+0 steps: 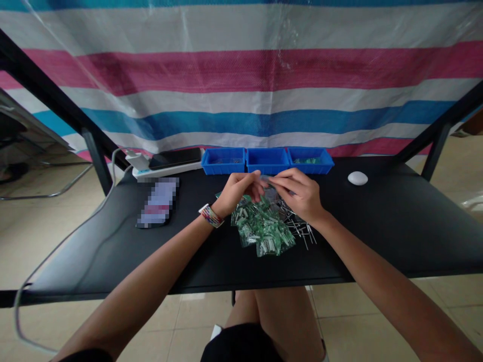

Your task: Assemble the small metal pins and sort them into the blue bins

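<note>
My left hand and my right hand meet over the table, just in front of the blue bins. Between their fingertips is a small clear plastic bag, mostly covered by the fingers. The right thumb and fingers pinch it from one side; the left hand's fingers are curled at its other side. Below the hands lies a pile of small green-tinted plastic bags with whitish and metallic pieces inside. Thin metal pins are scattered loose to the right of the pile, partly under my right hand.
Three blue bins stand at the back: the left bin, the middle bin and the right bin, which holds greenish pieces. A phone, a power strip with a dark device, and a white mouse lie on the black table.
</note>
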`<state>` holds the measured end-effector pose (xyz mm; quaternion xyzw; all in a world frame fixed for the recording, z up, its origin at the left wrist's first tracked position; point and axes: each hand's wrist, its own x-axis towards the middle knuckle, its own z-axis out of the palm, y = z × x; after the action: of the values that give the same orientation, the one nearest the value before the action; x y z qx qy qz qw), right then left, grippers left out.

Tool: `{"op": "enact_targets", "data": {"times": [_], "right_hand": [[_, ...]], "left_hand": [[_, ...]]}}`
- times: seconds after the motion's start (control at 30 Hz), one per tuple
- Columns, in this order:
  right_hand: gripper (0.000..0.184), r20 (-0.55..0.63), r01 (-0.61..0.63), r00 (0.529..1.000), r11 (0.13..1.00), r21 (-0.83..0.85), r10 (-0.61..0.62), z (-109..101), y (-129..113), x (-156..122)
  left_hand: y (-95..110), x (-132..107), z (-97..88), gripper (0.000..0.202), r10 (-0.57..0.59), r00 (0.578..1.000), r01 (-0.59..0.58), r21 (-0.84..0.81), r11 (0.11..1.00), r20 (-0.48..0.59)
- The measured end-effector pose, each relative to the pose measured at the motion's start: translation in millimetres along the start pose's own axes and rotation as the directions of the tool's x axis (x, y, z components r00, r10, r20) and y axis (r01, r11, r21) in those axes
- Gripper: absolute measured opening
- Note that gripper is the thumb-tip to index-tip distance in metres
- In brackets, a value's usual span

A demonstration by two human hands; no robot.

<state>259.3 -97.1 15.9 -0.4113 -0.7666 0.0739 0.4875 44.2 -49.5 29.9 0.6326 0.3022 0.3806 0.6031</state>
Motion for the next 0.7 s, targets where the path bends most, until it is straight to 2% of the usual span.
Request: {"op": "enact_targets", "data": {"times": [0.1, 0.2, 0.27, 0.37, 0.47, 0.6, 0.7], "right_hand": [[0.027, 0.066, 0.016, 0.998, 0.998, -0.058, -0.012, 0.9, 2.3, -0.4], [0.036, 0.033, 0.024, 0.999, 0.997, -0.079, -0.021, 1.6, 2.5, 1.8], [0.038, -0.009, 0.003, 1.000, 0.996, -0.089, -0.003, 1.1, 2.4, 4.1], [0.034, -0.022, -0.062, 0.998, 0.996, -0.058, 0.060, -0.7, 4.2, 7.0], [0.024, 0.100, -0.099, 0.990, 0.994, -0.047, 0.103, -1.6, 8.4, 8.1], [0.011, 0.324, -0.016, 0.944, 0.992, -0.128, 0.057, 0.5, 11.4, 7.0], [0.019, 0.402, 0.030, 0.915, 0.986, -0.163, 0.039, 2.3, 11.3, 5.9]], "left_hand": [[1.1, 0.6, 0.6, 0.039, 0.006, 1.000, -0.007, -0.027, 1.000, -0.021], [-0.9, 2.9, -3.3, 0.035, 0.051, 0.994, -0.052, -0.011, 0.999, -0.097], [-3.5, 6.3, -9.6, 0.036, 0.088, 0.978, -0.089, 0.003, 0.996, -0.188], [-8.2, 13.3, -23.1, 0.037, 0.112, 0.924, -0.131, -0.027, 0.991, -0.365], [-12.4, 18.8, -34.8, 0.044, 0.063, 0.876, -0.139, -0.125, 0.982, -0.478], [-17.2, 18.8, -35.3, 0.050, 0.066, 0.882, -0.171, -0.188, 0.967, -0.466], [-20.3, 15.5, -27.5, 0.059, 0.130, 0.895, -0.202, -0.127, 0.971, -0.427]]}}
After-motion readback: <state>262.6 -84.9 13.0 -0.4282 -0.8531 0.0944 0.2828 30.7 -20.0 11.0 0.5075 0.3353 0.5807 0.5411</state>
